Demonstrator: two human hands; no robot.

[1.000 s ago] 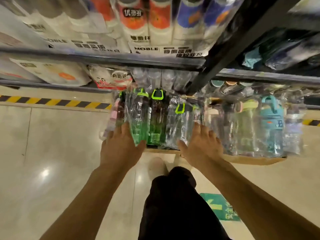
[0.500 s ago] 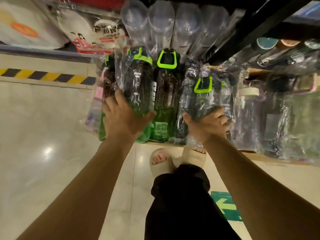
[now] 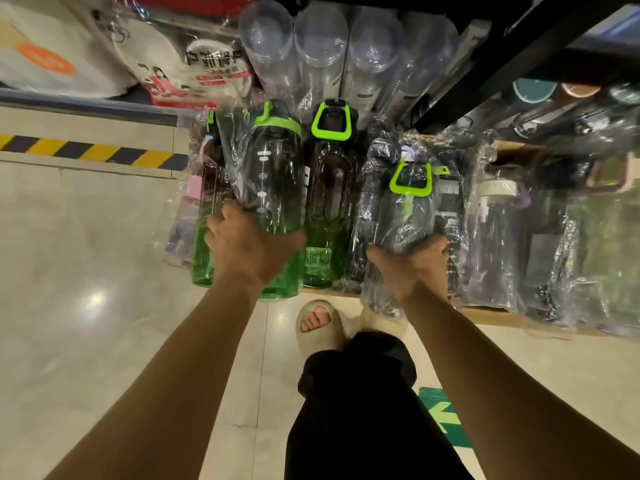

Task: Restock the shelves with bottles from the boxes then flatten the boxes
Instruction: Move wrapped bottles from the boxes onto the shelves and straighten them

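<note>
My left hand point(image 3: 249, 247) grips the lower body of a green bottle point(image 3: 273, 188) in a clear plastic wrap, with a lime cap band. My right hand point(image 3: 412, 268) grips the base of a dark bottle point(image 3: 405, 216) in crinkled plastic, with a lime carry loop. Between the two stands an unwrapped green bottle point(image 3: 329, 209) with a lime handle. All rest among several wrapped bottles in a cardboard box point(image 3: 498, 311) on the floor under the shelf.
A dark shelf frame point(image 3: 485, 64) runs overhead at upper right. Clear tumblers point(image 3: 322, 53) lie on the shelf behind the bottles, white packages point(image 3: 187, 60) to their left. Yellow-black tape point(image 3: 86, 152) marks the tiled floor. My sandalled foot point(image 3: 318, 323) stands just before the box.
The view has closed in on the box. Both hands went from resting on the bottles to gripping them; the right-hand dark bottle sits a little nearer me.
</note>
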